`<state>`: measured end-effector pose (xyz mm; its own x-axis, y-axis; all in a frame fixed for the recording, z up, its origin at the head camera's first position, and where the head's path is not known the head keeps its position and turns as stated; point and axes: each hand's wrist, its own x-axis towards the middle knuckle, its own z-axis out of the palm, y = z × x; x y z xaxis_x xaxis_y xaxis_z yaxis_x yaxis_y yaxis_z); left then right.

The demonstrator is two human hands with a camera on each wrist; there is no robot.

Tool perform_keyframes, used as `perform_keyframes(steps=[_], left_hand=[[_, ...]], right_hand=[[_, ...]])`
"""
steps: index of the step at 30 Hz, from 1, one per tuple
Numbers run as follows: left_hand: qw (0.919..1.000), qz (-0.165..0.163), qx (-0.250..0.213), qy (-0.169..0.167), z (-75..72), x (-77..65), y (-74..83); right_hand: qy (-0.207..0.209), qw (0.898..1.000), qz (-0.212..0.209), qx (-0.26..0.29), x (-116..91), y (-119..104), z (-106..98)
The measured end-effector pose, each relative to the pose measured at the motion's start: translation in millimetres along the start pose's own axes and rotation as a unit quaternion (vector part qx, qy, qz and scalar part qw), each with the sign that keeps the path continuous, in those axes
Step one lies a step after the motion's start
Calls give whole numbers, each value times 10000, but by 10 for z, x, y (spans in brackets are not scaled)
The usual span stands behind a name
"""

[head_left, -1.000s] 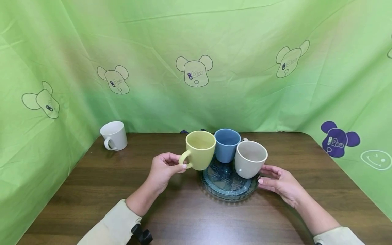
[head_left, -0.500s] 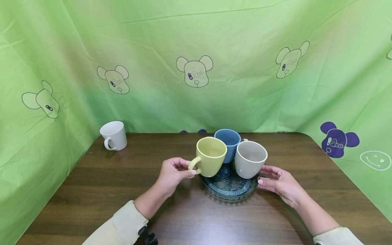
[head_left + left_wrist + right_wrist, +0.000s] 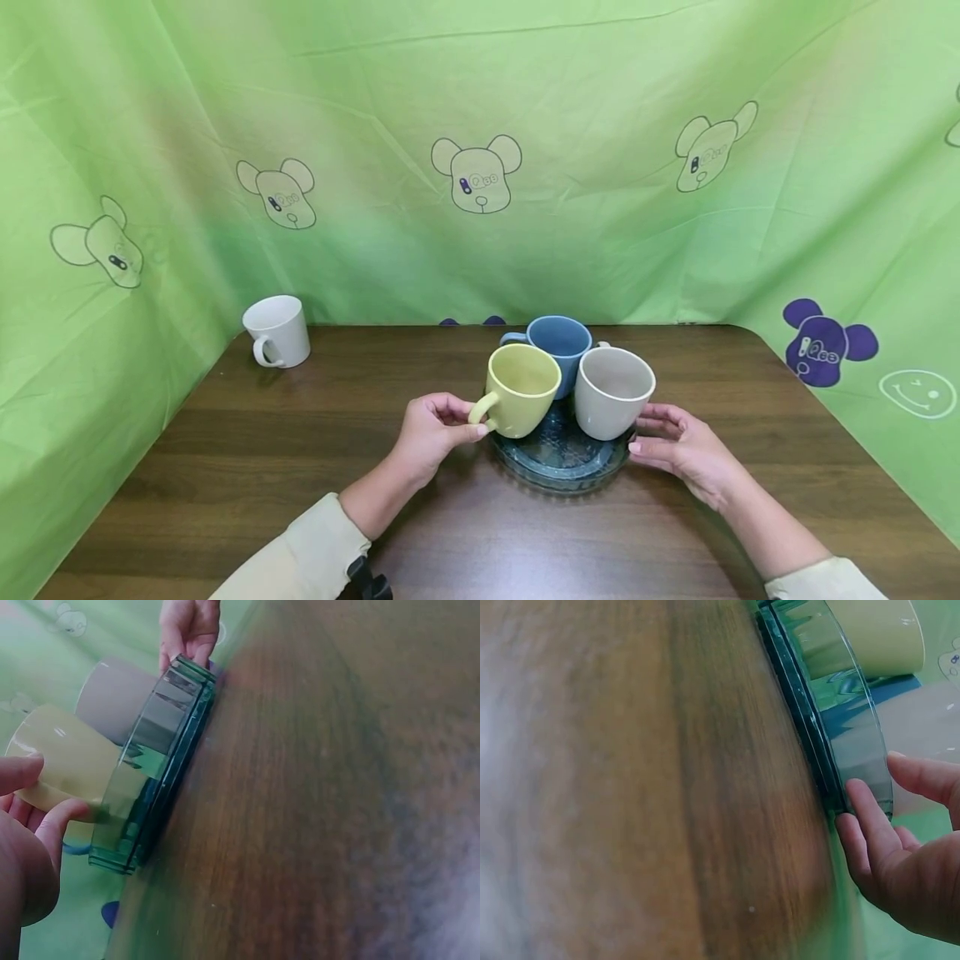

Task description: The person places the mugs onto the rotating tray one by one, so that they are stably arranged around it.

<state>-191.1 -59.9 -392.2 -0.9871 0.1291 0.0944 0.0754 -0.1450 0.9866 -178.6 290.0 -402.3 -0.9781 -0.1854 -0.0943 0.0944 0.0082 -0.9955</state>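
Thumb and fingers of my left hand [image 3: 438,435] pinch the handle of a yellow mug [image 3: 522,392]. It is upright over the left part of a round, see-through blue-green tray [image 3: 564,477]. In the left wrist view the yellow mug [image 3: 67,757] is behind the tray's clear wall [image 3: 120,817]. A blue mug [image 3: 558,337], partly hidden by the yellow one, stands at the back of the tray. A light grey mug [image 3: 611,396] stands at its right. My right hand [image 3: 686,454] touches the tray's right side with extended fingers; its fingertips [image 3: 859,791] lie against the outer wall.
A white mug [image 3: 277,332] stands apart at the back left of the brown wooden table [image 3: 262,467]. Green printed cloth [image 3: 375,250] hangs behind the table and along both sides.
My left hand has carried the yellow mug right and, over the last half second, slightly lower over the tray. The blue mug's handle has come into view. My right hand has stayed at the tray.
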Motion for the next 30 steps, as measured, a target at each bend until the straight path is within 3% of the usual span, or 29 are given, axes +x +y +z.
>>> perform_keyframes(steps=[14, 20, 30], left_hand=[[9997, 76, 188, 150, 66, 18, -72], [9992, -55, 257, 286, 111, 4, -97], [9956, 109, 807, 466, 225, -60, -136]], right_hand=[[23, 9985, 214, -496, -28, -33, 68], [105, 9974, 200, -690, -50, -32, 96], [218, 9972, 150, -692, -71, -16, 142]])
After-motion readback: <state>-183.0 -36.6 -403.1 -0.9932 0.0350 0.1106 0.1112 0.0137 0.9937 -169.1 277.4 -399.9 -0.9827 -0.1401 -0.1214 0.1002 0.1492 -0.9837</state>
